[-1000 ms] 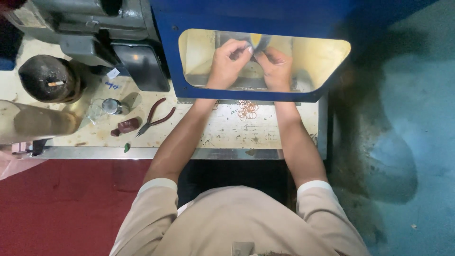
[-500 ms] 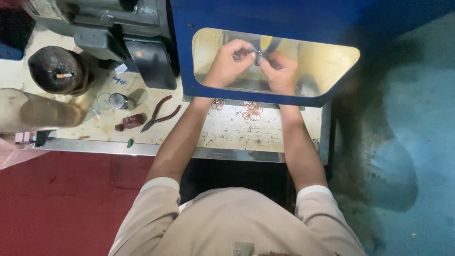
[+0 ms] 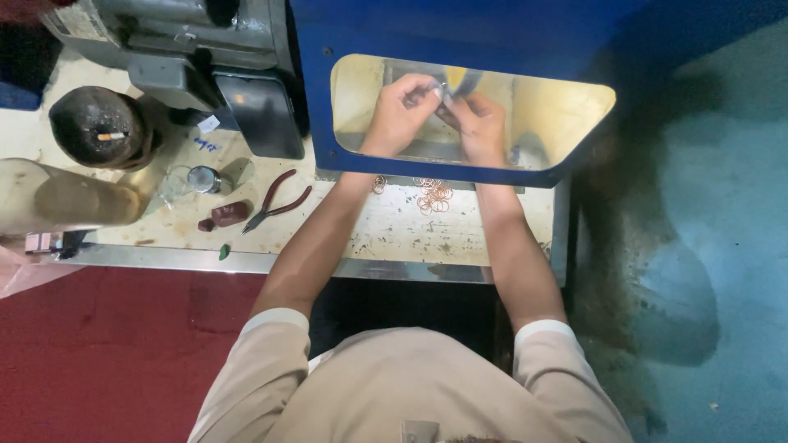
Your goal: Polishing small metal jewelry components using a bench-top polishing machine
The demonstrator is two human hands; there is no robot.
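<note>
Both hands are held closer together than before: left hand (image 3: 400, 111) and right hand (image 3: 476, 127) pinch a small metal piece (image 3: 443, 92) inside the lit blue hood (image 3: 460, 33), beyond the table's far edge; copper rings (image 3: 432, 195) are left untouched.

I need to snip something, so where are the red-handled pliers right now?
In the head view the red-handled pliers lie on the workbench, on the person's left, apart from the left hand, beside a small dark red block.

Small item between left hand (image 3: 404, 111) and right hand (image 3: 476, 125), too tiny to identify.
</note>
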